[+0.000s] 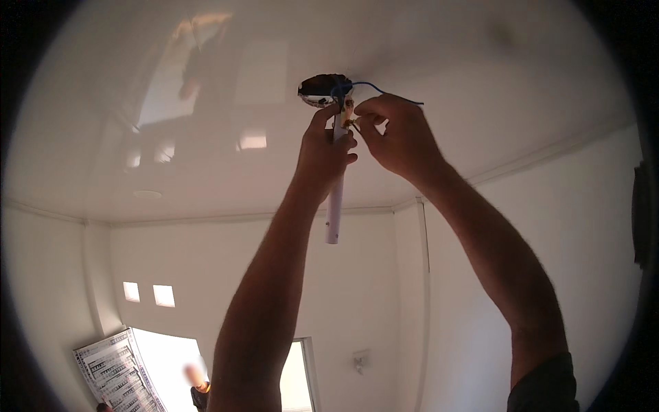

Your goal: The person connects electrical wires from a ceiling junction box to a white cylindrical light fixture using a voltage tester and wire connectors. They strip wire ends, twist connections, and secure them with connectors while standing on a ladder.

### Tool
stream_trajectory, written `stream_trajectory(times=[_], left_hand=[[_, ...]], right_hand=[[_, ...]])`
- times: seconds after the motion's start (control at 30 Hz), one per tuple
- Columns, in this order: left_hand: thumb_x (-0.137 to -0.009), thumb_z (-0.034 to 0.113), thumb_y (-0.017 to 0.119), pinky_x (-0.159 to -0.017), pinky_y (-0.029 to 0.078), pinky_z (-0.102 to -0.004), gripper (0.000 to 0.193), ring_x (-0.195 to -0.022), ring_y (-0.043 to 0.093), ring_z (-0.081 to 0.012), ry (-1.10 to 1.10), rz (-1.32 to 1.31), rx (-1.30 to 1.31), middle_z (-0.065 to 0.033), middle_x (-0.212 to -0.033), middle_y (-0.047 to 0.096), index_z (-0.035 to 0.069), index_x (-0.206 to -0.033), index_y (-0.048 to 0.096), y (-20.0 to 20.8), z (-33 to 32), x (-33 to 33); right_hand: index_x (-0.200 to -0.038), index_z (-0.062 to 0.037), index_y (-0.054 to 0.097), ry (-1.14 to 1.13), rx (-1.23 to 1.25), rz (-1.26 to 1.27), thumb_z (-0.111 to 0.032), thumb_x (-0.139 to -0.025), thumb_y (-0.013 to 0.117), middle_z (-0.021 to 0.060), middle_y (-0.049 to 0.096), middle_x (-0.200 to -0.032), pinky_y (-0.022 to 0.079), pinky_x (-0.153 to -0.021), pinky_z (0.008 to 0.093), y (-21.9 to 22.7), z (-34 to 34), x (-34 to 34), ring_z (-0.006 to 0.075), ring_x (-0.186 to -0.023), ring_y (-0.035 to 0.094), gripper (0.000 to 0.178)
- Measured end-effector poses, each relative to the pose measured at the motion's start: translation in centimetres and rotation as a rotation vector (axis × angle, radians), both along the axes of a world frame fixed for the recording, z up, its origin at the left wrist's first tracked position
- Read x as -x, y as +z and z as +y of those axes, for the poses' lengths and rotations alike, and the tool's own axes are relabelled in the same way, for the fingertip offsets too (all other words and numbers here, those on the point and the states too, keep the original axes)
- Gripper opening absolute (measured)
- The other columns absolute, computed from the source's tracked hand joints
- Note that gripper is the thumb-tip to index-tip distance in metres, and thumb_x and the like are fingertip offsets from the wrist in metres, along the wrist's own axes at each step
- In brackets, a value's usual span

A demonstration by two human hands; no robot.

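Observation:
A white rod [333,220] hangs from a round ceiling hole [317,87]; small holes or bolts show near its lower end. My left hand [321,151] is wrapped round its upper part, just under the opening. Beside the rod's top sits a small yellowish-brown piece [347,113], too dim to name. Against it, the fingertips of my right hand [401,137] are pinched together on something small and thin that I cannot make out. A blue wire [374,85] loops at the hole and runs to the right, past the back of my right hand.
The glossy white ceiling [274,172] meets white walls all round. At lower left, a patterned door leaf [117,371] stands by a bright doorway with a person [199,391] in it. A window [296,378] and a small wall fitting [360,362] are farther right.

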State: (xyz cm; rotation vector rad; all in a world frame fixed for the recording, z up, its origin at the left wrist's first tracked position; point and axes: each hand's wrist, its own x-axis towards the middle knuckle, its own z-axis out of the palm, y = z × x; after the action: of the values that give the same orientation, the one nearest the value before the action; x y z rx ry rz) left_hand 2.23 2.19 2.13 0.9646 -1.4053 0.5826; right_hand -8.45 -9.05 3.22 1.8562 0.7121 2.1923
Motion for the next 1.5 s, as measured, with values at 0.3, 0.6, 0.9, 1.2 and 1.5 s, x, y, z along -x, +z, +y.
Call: stream_trajectory(times=[0.3, 0.6, 0.9, 1.2, 1.5], left_hand=[[-0.095, 0.008, 0.054, -0.077, 0.057, -0.0334, 0.032, -0.089, 0.064, -0.0152, 0.188, -0.095, -0.057, -0.0069, -0.109, 0.067, 0.009, -0.124, 0.068, 2.1, 3.9, 1.2], [-0.087, 0.029, 0.068, -0.069, 0.052, -0.0338, 0.026, -0.067, 0.060, -0.0154, 0.407, -0.113, 0.101, -0.0058, -0.073, 0.067, 0.004, -0.090, 0.077, 4.4, 3.7, 2.1], [-0.086, 0.026, 0.067, -0.075, 0.054, -0.0381, 0.028, -0.074, 0.071, -0.0282, 0.754, -0.275, 0.256, -0.0181, -0.077, 0.072, 0.000, -0.085, 0.076, 5.3, 1.3, 1.6], [-0.096, 0.027, 0.065, -0.054, 0.052, -0.0273, 0.025, -0.061, 0.060, -0.0096, 0.934, -0.187, 0.217, -0.0025, -0.070, 0.060, 0.002, -0.090, 0.068, 6.7, 1.2, 2.4], [-0.090, 0.030, 0.075, -0.063, 0.054, -0.0268, 0.028, -0.072, 0.063, -0.0105, 0.912, -0.098, 0.172, -0.0036, -0.088, 0.067, 0.006, -0.103, 0.073, 6.4, 0.6, 6.5]], right_hand=[[-0.117, 0.0011, 0.058, 0.324, -0.398, 0.265, -0.034, -0.083, 0.079, 0.0193, 0.072, -0.084, 0.058, -0.069, 0.0358, 0.9, 0.2, -2.8, 0.0277, -0.078, 0.074, 0.053], [-0.124, -0.0017, 0.055, 0.194, -0.362, 0.101, -0.041, -0.081, 0.080, 0.0173, 0.067, -0.089, 0.055, -0.071, 0.0373, -1.7, 0.0, -3.5, 0.0261, -0.083, 0.070, 0.064], [-0.110, -0.0012, 0.055, 0.704, -0.579, 0.473, -0.032, -0.089, 0.070, 0.0127, 0.063, -0.078, 0.053, -0.062, 0.0406, -5.4, 0.1, -5.7, 0.0249, -0.069, 0.066, 0.040], [-0.108, 0.0018, 0.057, 0.809, -0.501, 0.439, -0.024, -0.096, 0.059, 0.0160, 0.065, -0.074, 0.051, -0.062, 0.0431, -5.0, -0.2, -7.1, 0.0274, -0.065, 0.067, 0.028], [-0.104, 0.0053, 0.050, 0.965, -0.481, 0.569, -0.023, -0.097, 0.059, 0.0203, 0.064, -0.079, 0.054, -0.060, 0.0436, -4.2, -0.8, -7.6, 0.0312, -0.062, 0.067, 0.031]])
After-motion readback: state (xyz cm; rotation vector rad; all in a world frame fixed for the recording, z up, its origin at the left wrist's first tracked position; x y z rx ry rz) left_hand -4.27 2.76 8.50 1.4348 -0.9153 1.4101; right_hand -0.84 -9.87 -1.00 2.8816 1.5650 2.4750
